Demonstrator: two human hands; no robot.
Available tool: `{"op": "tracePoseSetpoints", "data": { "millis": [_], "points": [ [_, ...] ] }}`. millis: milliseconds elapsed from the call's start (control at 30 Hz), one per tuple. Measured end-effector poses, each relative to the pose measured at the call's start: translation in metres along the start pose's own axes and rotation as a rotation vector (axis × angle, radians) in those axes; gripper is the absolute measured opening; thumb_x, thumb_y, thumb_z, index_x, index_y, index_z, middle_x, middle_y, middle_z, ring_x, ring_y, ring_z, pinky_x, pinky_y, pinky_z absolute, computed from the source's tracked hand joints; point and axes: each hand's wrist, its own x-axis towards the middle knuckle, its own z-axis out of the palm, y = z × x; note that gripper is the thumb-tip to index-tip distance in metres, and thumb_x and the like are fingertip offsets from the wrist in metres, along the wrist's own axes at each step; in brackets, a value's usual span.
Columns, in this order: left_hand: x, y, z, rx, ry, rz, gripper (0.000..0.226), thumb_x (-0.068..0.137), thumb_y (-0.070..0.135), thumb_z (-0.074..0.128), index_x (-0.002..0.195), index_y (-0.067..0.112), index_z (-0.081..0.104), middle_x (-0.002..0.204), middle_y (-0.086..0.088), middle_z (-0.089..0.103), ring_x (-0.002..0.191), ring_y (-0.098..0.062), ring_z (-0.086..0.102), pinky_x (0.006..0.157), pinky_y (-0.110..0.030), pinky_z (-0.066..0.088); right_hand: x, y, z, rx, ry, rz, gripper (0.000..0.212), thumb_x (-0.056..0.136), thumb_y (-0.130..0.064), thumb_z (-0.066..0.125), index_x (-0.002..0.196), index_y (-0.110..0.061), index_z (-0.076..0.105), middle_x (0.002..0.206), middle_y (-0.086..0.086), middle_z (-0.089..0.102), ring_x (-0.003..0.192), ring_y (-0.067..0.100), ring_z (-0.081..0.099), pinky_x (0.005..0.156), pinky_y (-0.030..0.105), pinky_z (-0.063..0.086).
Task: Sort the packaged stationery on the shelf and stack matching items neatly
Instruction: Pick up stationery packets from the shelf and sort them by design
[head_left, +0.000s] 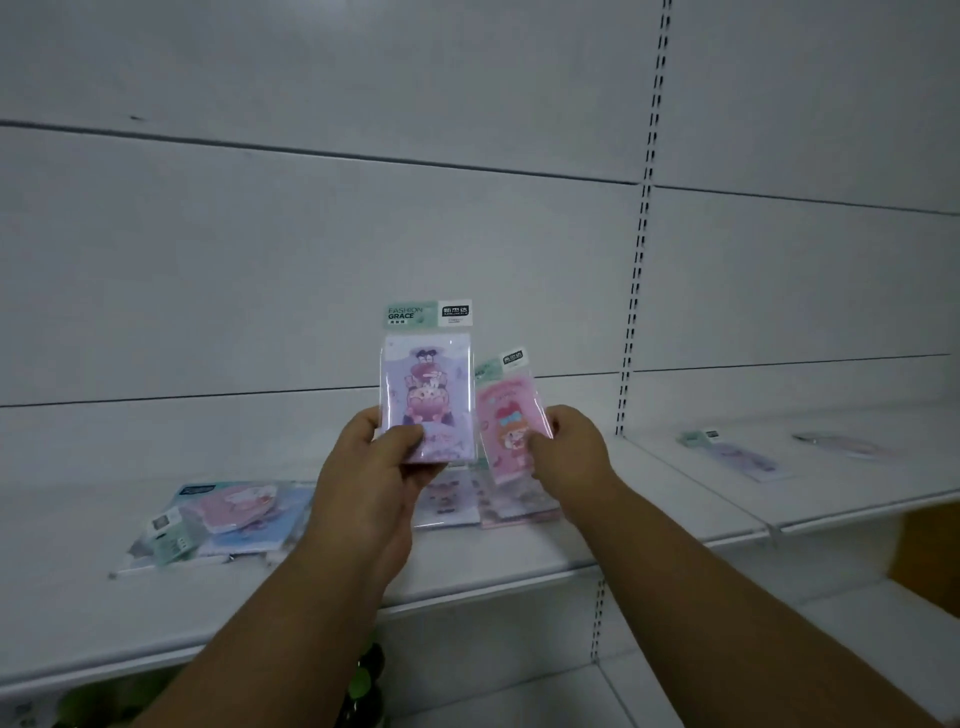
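Note:
My left hand (373, 470) holds a purple cartoon packet (427, 384) upright by its lower edge, its green header card at the top. Beside it, my right hand (571, 453) grips a pink cartoon packet (506, 415), tilted slightly right. Both packets hang above the white shelf (519, 564). On the shelf under my hands lie two flat packets (480, 506), partly hidden. At the left sits a loose pile of pink and blue packets (228, 519), overlapping at odd angles.
A slotted upright (631, 332) divides this shelf bay from the one on the right, where a purple packet (737, 456) and another thin packet (841, 446) lie flat. White back panels rise behind. Green items (363, 686) show on the shelf below.

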Motion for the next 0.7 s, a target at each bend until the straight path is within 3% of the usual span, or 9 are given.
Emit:
{"op": "tracePoseSetpoints", "data": {
  "millis": [133,233,300,533,633,700],
  "points": [
    [0.002,-0.023,0.034,0.1,-0.075,0.02,0.014,0.09,0.004,0.057,0.1,0.01,0.065,0.09,-0.008,0.076,0.081,-0.021,0.073,0.069,-0.034,0.055,0.009,0.012,-0.054,0.1,0.01,-0.016,0.016,0.087,-0.005,0.057,0.076,-0.014,0.064,0.067,-0.002,0.06,0.056,0.009,0.06,0.065,0.041,0.061],
    [0.001,-0.051,0.079,0.097,-0.154,0.001,0.015,0.09,0.002,0.058,0.102,0.009,0.063,0.093,-0.009,0.076,0.084,-0.023,0.073,0.064,-0.027,0.057,0.021,0.031,-0.107,0.115,0.033,-0.029,0.012,0.086,-0.002,0.06,0.082,-0.009,0.069,0.066,-0.001,0.063,0.05,0.006,0.061,0.051,0.028,0.057],
    [-0.001,-0.076,0.116,0.104,-0.175,-0.002,0.014,0.09,0.0,0.059,0.101,0.008,0.062,0.092,-0.009,0.076,0.081,-0.021,0.073,0.062,-0.024,0.056,0.034,0.051,-0.147,0.093,0.058,-0.033,0.01,0.084,-0.003,0.063,0.088,-0.009,0.071,0.073,0.002,0.069,0.056,0.008,0.066,0.049,0.022,0.053],
    [-0.01,-0.158,0.24,0.066,-0.14,-0.003,0.021,0.089,-0.01,0.055,0.101,0.008,0.057,0.088,-0.005,0.075,0.076,-0.02,0.073,0.062,-0.027,0.057,0.115,0.133,-0.272,-0.074,0.057,0.077,0.005,0.079,-0.006,0.073,0.08,-0.006,0.068,0.082,0.011,0.073,0.065,0.023,0.072,0.057,0.037,0.062],
    [-0.008,-0.182,0.274,0.097,-0.071,-0.011,0.024,0.087,-0.01,0.058,0.1,0.01,0.058,0.088,-0.007,0.075,0.079,-0.025,0.073,0.068,-0.033,0.059,0.154,0.164,-0.293,-0.082,-0.008,0.169,0.012,0.076,-0.002,0.077,0.077,0.002,0.066,0.086,0.02,0.071,0.067,0.028,0.072,0.057,0.039,0.061],
    [-0.006,-0.193,0.289,0.116,-0.046,-0.016,0.023,0.087,-0.01,0.059,0.101,0.009,0.058,0.089,-0.009,0.075,0.078,-0.026,0.073,0.066,-0.033,0.06,0.174,0.182,-0.297,-0.133,-0.089,0.207,0.014,0.074,-0.002,0.078,0.076,0.003,0.065,0.086,0.021,0.07,0.072,0.031,0.072,0.065,0.044,0.061]
  ]
}}
